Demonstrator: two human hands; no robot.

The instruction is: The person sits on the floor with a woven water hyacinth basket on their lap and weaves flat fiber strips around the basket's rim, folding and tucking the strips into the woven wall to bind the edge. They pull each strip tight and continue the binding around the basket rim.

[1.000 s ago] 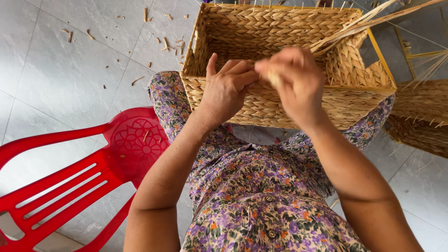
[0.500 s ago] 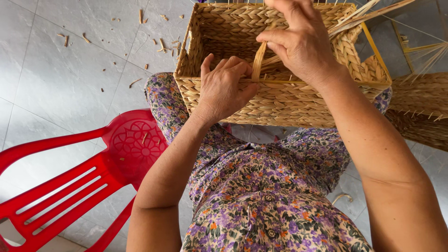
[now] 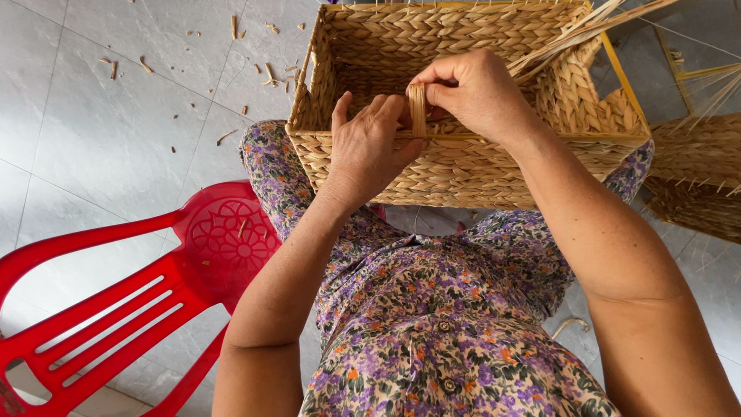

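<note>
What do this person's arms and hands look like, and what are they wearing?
Both arms are bare, with no sleeves reaching into view. The left hand and right hand show no gloves, rings, watch or bracelets. The clothing is a floral print in purple, orange and cream, with small buttons.

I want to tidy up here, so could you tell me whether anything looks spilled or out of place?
Yes: short straw scraps lie scattered over the floor tiles left of the basket, and one sits on the red chair.

Bare forearms, floral dress [image 3: 432, 324] (purple, orange and green on cream), small buttons
</note>
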